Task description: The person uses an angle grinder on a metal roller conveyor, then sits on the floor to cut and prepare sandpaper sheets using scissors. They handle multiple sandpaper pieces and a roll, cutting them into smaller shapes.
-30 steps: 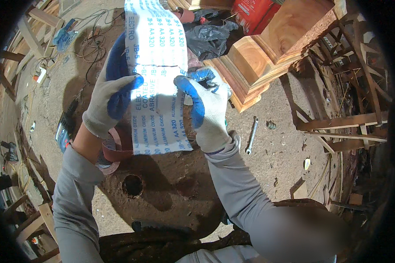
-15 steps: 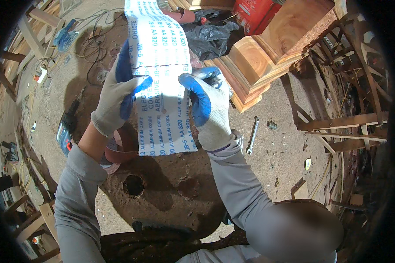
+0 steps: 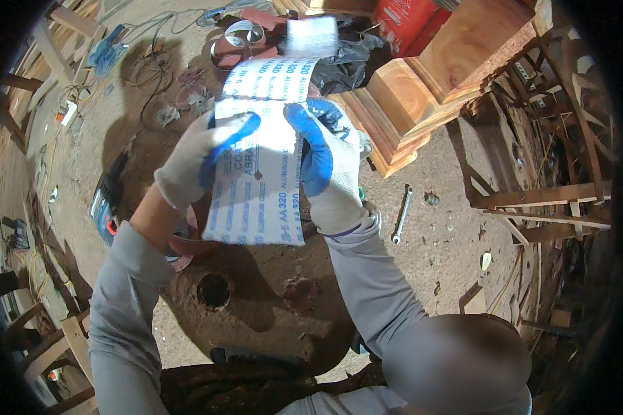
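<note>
A sheet of sandpaper (image 3: 266,194), its white back printed in blue, hangs between my two gloved hands. On its left edge my left hand (image 3: 197,159) is closed, with the thumb lying on the printed back. My right hand (image 3: 332,166) pinches the right edge at about the same height. Across the sheet, just beyond my thumbs, runs a crease, and the far part bends away from me. The fingers behind the paper are hidden. Beneath the sheet is a round, brown, dusty surface (image 3: 256,332), and reddish sandpaper strips (image 3: 190,238) lie beside my left wrist.
Rolled sandpaper strips (image 3: 239,41) and a black plastic bag (image 3: 353,66) lie at the far side. Stepped wooden pieces (image 3: 401,97) and a red container (image 3: 408,24) stand far right. A wrench (image 3: 402,214) lies on the ground; a blue power tool (image 3: 106,207) is at left.
The far part of the sandpaper has folded down and away at the crease, uncovering the rolled strips behind it. Both hands keep their grip; the left has shifted slightly right.
</note>
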{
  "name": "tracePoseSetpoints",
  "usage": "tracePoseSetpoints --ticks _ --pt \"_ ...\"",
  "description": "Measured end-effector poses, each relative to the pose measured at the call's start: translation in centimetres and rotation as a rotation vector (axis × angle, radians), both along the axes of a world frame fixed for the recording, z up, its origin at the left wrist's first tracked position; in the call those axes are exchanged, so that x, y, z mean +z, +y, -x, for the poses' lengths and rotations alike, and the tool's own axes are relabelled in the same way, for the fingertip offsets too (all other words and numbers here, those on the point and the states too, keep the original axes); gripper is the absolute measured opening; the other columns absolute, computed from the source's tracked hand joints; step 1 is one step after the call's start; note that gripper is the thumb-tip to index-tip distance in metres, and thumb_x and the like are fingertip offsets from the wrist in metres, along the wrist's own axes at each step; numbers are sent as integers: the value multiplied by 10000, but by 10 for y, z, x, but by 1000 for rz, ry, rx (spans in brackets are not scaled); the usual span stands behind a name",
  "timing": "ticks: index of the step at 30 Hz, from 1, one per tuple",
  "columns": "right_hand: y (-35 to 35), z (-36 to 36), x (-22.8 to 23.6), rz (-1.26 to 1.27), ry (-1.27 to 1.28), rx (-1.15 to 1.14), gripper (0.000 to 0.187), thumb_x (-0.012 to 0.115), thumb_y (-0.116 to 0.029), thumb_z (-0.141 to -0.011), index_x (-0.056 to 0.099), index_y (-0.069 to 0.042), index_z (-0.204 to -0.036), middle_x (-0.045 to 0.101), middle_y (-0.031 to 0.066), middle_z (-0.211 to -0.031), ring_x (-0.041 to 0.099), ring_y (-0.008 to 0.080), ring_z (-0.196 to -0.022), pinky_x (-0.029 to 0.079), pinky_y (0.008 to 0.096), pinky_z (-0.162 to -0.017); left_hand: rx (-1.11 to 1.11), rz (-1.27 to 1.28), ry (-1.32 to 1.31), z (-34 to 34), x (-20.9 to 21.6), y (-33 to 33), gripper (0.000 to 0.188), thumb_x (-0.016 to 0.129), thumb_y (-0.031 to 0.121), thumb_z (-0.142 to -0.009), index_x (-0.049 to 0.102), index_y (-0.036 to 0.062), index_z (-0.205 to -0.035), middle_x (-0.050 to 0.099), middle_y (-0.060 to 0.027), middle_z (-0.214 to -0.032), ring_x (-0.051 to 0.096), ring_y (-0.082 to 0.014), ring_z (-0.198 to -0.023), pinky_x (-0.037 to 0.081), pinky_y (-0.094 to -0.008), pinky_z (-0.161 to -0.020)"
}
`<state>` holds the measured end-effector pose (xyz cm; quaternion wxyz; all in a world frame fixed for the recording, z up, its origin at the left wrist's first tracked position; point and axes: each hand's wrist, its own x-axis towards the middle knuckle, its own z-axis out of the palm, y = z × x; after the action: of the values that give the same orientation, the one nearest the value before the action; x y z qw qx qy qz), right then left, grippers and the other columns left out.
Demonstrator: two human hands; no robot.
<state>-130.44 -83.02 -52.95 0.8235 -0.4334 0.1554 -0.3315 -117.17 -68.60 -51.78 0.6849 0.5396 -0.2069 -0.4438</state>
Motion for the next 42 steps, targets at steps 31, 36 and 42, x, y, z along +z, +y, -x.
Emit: tracePoseSetpoints --ticks 31,36,42 --pt "23 6 -72 199 279 472 322 805 -112 -867 728 23 -1148 761 72 -1028 692 107 -933 546 279 -828 62 -15 -76 -23 -15 6 481 762 334 -929 621 31 -1275 698 -36 -1072 664 -107 -925 532 -291 -821" --pt "16 10 -84 97 356 593 449 755 -26 -889 617 -12 -1317 702 86 -1212 686 165 -1064 574 311 -928 84 -144 -87 6 -52 16 386 715 299 -978 706 -2 -1219 728 -45 -1050 662 -95 -884 544 -276 -791" --pt "-61 43 -91 1035 672 898 762 793 -341 -872 467 -3 -1472 686 183 -1200 666 254 -1114 533 391 -954 85 -198 -291 3 -42 12 360 726 277 -966 724 -4 -1191 732 -29 -995 650 -73 -853 531 -256 -764"
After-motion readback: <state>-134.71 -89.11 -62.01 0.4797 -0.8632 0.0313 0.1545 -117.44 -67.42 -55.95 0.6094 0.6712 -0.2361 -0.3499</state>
